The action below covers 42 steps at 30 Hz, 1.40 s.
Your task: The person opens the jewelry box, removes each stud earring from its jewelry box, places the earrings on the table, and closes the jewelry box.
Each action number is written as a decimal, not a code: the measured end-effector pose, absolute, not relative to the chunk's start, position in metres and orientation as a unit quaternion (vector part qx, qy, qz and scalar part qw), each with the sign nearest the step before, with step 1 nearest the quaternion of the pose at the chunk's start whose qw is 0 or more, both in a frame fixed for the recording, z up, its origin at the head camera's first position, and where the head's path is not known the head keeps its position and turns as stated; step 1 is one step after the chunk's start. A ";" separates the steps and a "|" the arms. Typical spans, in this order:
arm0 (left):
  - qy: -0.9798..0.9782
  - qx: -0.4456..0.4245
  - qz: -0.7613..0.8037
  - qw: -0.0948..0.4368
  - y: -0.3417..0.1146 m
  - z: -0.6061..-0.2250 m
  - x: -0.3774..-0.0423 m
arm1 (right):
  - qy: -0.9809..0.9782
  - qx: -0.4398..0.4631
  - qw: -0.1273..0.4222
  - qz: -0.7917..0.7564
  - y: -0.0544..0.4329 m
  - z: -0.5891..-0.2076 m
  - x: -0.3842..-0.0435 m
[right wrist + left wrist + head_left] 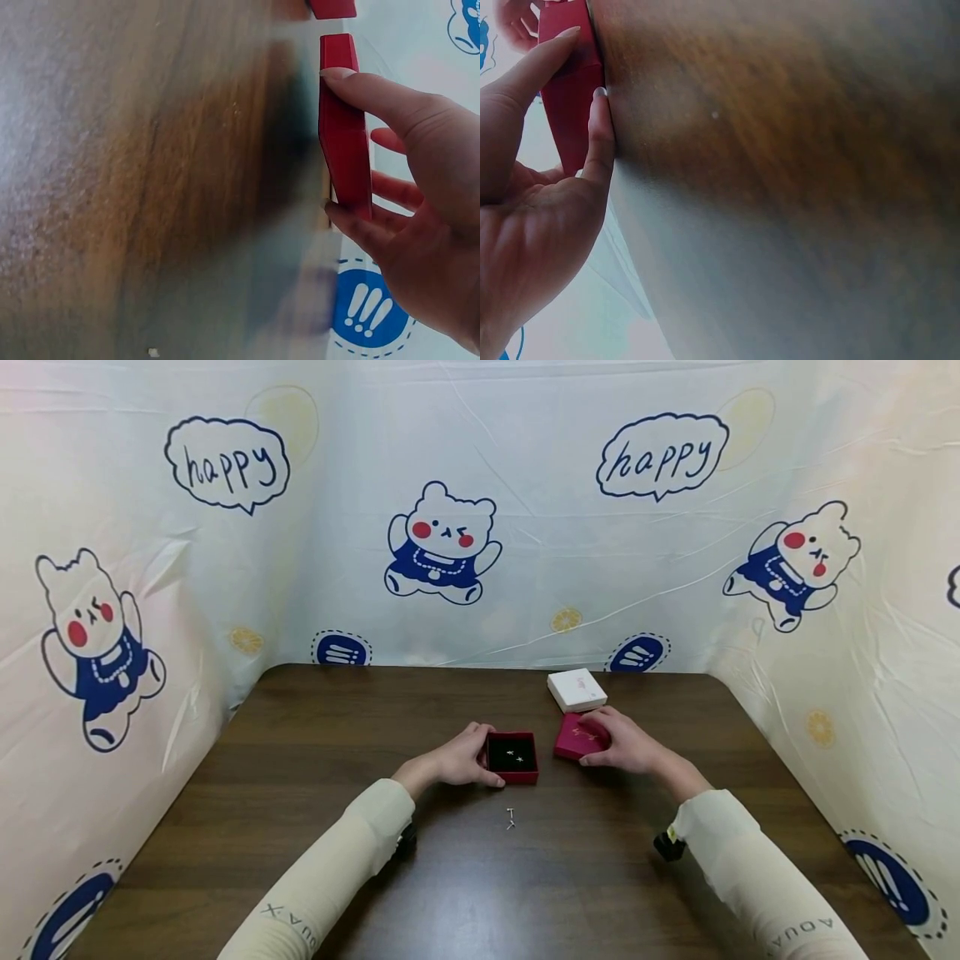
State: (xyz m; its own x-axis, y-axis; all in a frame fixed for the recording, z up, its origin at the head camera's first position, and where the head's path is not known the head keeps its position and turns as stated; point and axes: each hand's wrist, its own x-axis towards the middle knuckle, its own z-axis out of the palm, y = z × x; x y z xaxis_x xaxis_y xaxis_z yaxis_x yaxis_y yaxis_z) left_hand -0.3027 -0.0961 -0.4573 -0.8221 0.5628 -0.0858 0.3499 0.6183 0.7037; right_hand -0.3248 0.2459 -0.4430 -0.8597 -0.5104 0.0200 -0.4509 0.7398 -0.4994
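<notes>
My left hand [457, 760] grips the left side of a small red jewelry box [517, 777], its thumb along the near side. A black insert [502, 758] inside the box bears two small shiny earrings [514, 757]. In the left wrist view, thumb and fingers lie along the red walls of the box [570, 112]. To the right, my right hand [628, 745] holds the red lid [573, 742] with gold lettering. The right wrist view shows that lid [345, 142] on edge, the thumb on one side and fingers at its far end.
Behind the red lid sits a white box [577, 689] with faint lettering on top. Two tiny silvery pieces [511, 818] lie on the brown wooden table [360, 710] in front of the jewelry box. A printed curtain [540, 527] surrounds the table's back and sides.
</notes>
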 end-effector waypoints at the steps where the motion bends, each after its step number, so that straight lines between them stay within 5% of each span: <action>1: 0.887 0.257 0.353 0.151 -0.096 -0.457 -0.303 | 0.932 -0.256 0.061 -0.251 0.247 -0.444 -0.325; 24: 0.888 0.252 0.351 0.155 -0.095 -0.460 -0.307 | 0.945 -0.209 0.095 -0.231 0.254 -0.451 -0.331; 42: 0.886 0.253 0.359 0.149 -0.096 -0.463 -0.308 | 0.946 -0.256 0.045 -0.192 0.241 -0.448 -0.328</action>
State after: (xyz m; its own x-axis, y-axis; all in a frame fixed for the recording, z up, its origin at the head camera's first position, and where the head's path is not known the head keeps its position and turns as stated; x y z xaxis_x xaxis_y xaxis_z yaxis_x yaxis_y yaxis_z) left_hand -0.3076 -0.0960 -0.4626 -0.8270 0.5560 -0.0827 0.3416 0.6140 0.7115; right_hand -0.3280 0.2411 -0.4484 -0.8645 -0.5025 0.0135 -0.4681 0.7949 -0.3861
